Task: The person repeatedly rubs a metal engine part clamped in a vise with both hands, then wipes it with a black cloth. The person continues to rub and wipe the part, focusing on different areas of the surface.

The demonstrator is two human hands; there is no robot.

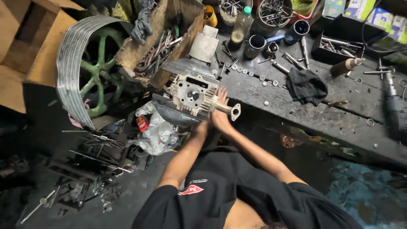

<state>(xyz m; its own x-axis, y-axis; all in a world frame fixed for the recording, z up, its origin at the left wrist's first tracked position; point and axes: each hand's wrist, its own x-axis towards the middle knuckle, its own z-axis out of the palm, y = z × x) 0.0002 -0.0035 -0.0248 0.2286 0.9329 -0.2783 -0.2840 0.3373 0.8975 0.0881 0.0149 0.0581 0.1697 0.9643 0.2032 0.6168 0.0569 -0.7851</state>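
A dark, grimy wooden workbench (322, 114) carries a black rag (306, 87), scattered washers (254, 74), loose bolts (292, 59), two dark metal cups (275, 38), a plastic bottle (241, 25) and a wooden-handled tool (347, 65). At its right edge lies what looks like a power drill (396, 108).

Open bench top (330, 108) lies right of the engine part (193, 95), at the frame's centre right, broken only by a black rag (306, 86) and scattered washers. Cups (255, 46) and tool trays crowd the top edge; a pulley wheel (82, 70) blocks the upper left.
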